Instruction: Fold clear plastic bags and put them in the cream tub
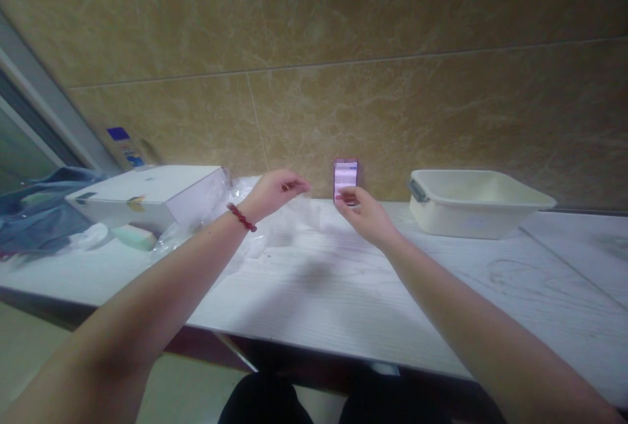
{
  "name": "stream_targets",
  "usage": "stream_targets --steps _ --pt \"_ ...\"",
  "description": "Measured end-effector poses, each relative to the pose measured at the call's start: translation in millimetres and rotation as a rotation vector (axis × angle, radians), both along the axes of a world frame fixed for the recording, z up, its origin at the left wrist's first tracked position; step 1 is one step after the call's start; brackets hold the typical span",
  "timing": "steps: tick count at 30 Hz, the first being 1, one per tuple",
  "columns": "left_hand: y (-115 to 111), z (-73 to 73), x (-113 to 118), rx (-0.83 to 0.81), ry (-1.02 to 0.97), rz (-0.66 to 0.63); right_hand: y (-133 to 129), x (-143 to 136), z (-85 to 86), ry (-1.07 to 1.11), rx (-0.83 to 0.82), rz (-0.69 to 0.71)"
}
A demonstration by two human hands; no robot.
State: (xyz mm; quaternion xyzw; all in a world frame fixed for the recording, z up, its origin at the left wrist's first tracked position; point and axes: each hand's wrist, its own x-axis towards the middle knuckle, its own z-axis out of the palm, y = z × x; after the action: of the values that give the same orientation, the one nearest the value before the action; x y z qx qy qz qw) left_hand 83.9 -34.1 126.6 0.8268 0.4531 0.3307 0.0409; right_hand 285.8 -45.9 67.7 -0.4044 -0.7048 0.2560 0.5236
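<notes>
My left hand (279, 191), with a red bead bracelet (241, 216) at the wrist, is raised over crumpled clear plastic wrap (294, 218). Its fingers are pressed together, and what they hold, if anything, is too small to make out. A phone (345, 174) with a lit screen stands upright against the tiled wall. In front of the phone's lower part is my right hand (366, 216), its thumb and curved fingers apart with nothing seen between them. Whether it touches the phone cannot be told.
On the white wood-grain table (314, 306), a white box (147, 188) lies at the left beside a blue-grey bag (44, 214) and a pale green block (134, 237). A cream basin (471, 214) with a grey handle stands at the right. Behind is the wall (314, 110).
</notes>
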Motion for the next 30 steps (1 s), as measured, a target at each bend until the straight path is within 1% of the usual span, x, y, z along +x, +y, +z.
stream_targets --steps 1,3,6,8,11,14,18,23,26,30 --pt "-2 -1.1 4 -0.004 0.018 -0.026 0 -7 6.6 -0.019 0.009 0.044" --pt "-5 -2.6 11 0.0 0.049 -0.082 1 -19 14.2 -0.083 0.026 0.101" --pt "-10 -4.8 16 0.013 0.076 -0.13 5 -30 14.5 -0.179 -0.008 0.11" --pt "-12 -7.0 15 0.014 0.101 -0.107 9 -32 11.9 -0.18 -0.093 0.095" --pt "-10 -12.5 6 -0.012 0.161 -0.06 12 -27 10.6 -0.06 -0.263 0.093" --pt "-5 -19.6 -6 -0.066 0.236 -0.051 11 -19 13.7 0.095 -0.368 0.073" --pt "0 -27.7 -16 -0.112 0.279 -0.006 7 -13 15.2 0.235 -0.436 0.05" --pt "-1 -31.5 -18 -0.176 0.287 0.011 7 -10 8.8 0.326 -0.465 0.049" --pt "-3 -31.4 -18 -0.272 0.239 -0.012 9 -3 6.0 0.373 -0.481 0.053" --pt "-6 -31.2 -18 -0.413 0.023 -0.091 11 6 4.0 0.463 -0.493 0.125"
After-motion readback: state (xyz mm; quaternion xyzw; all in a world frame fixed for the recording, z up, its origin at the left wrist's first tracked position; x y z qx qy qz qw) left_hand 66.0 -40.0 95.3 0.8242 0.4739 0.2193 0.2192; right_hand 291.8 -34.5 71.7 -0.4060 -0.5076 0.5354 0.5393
